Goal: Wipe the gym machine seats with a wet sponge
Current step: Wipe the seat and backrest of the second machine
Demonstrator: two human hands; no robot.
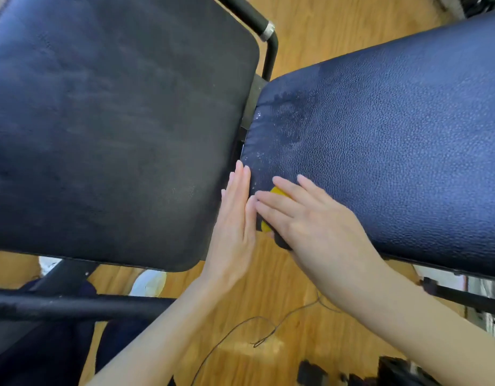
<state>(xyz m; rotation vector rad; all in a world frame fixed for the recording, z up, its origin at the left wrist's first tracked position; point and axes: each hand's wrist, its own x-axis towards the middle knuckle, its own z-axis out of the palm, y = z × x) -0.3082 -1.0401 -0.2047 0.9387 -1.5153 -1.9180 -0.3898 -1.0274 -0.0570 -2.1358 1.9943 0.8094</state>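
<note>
Down at the near-left corner of the right pad [394, 151], the right hand [313, 227] pressed a yellow sponge [278, 192] against the dark blue leather. Its fingers [285, 185] lay mostly straight and spread over the sponge, covering nearly all of it, so only a yellow edge showed between them; whether the thumb curled under it could not be told. The left hand [235, 215] stood flat beside it, fingers straight and together, grasping nothing, its palm side against the pad's left end in the gap between the two pads. Wet patches and small droplets marked the right pad just beyond the sponge. The left pad [110, 129], dark and duller, showed faint streaks across its surface. A black frame tube [73, 305] ran under the left pad near the bottom left. Below the hands lay a wooden floor [296, 29] with a thin wire [240, 327] trailing across it.
</note>
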